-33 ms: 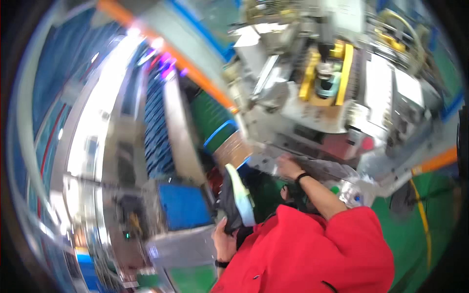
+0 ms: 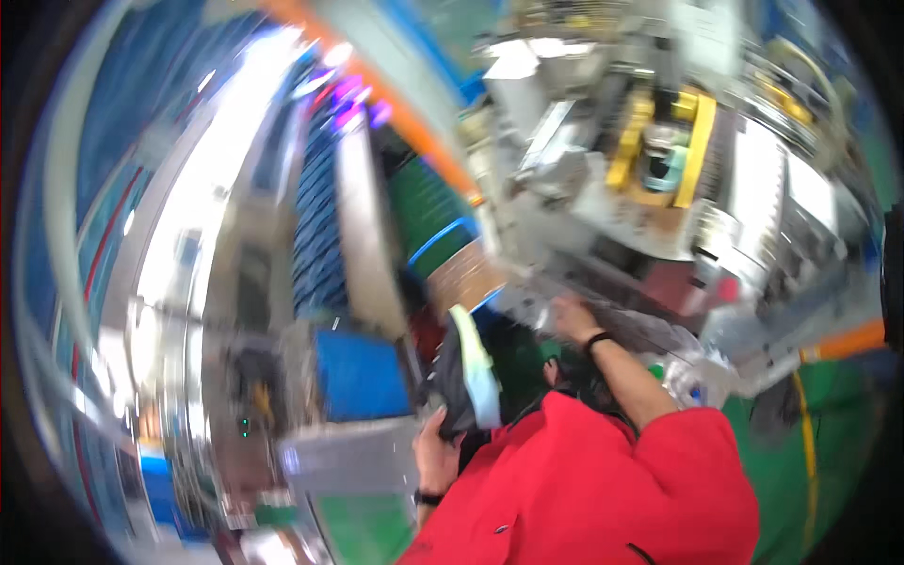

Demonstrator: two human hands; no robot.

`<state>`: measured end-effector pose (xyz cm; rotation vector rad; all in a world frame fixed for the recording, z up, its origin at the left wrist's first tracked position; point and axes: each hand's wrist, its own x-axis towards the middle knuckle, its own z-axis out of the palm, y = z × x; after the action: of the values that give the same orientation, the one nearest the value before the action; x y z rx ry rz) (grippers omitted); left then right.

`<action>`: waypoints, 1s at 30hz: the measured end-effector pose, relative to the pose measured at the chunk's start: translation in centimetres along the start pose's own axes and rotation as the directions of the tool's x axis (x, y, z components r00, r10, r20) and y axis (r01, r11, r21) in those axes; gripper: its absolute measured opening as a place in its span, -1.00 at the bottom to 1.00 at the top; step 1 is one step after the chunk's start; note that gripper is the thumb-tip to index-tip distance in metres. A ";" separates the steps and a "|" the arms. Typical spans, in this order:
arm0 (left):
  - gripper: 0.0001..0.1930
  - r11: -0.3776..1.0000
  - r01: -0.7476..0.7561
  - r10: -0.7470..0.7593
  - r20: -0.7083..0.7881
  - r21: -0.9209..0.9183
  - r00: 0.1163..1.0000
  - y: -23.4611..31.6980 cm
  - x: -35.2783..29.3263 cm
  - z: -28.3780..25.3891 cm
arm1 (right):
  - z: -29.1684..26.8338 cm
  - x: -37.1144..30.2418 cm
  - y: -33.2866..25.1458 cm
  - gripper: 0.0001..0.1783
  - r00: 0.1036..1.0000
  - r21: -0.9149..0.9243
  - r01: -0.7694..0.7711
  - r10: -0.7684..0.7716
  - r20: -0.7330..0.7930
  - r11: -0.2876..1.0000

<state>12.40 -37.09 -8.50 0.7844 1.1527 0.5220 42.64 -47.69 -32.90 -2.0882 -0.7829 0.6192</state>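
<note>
My left hand (image 2: 436, 457), a dark band at its wrist, is closed around one end of a black shoe (image 2: 452, 388). The shoe is tilted on edge, and its sole (image 2: 477, 372) fades from pale yellow to light blue. Further right, my right hand (image 2: 573, 318) reaches to the near edge of a grey machine (image 2: 612, 212). Blur smears its fingers, so I cannot make out whether they hold anything. On that machine, a dark and pale-green item (image 2: 665, 162) sits between two yellow blocks (image 2: 695, 151).
At my left stands a long machine with a dark ribbed belt (image 2: 318, 226) and a blue panel (image 2: 363, 375) at its near end. A brown board (image 2: 461, 280) lies ahead. Clear plastic (image 2: 699, 372) hangs by the machine at right. The floor is green with a yellow line (image 2: 810, 452).
The surroundings have shifted right in the picture as my head turns. My left hand still has the shoe, and my right hand remains by the machine's edge.
</note>
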 end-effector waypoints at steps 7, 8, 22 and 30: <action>-0.73 0.980 -0.197 0.198 -0.050 0.034 0.979 -0.7 -0.3 -6.2 | -0.7 2.7 2.8 -0.73 0.928 -0.177 0.304 -0.333 -0.168 0.936; -0.73 0.980 -0.139 0.121 -0.126 -0.145 0.985 -1.3 0.3 -8.2 | -0.5 3.0 1.9 -0.74 0.931 -0.160 0.316 -0.338 -0.134 0.935; -0.76 0.852 -0.337 -0.150 -0.805 -0.400 0.574 -9.6 4.3 -38.3 | 4.7 14.6 -42.0 -0.79 0.571 -0.023 0.821 -0.820 0.036 0.570; -0.62 0.995 0.004 0.100 -0.995 0.099 -0.020 -12.5 10.3 -55.7 | 17.9 16.7 -63.6 -0.89 0.411 -0.122 0.912 -0.886 0.217 0.393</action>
<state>-36.92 -22.18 -35.21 0.3649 2.5955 1.2477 22.39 4.14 6.44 -1.4220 -1.9475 0.0025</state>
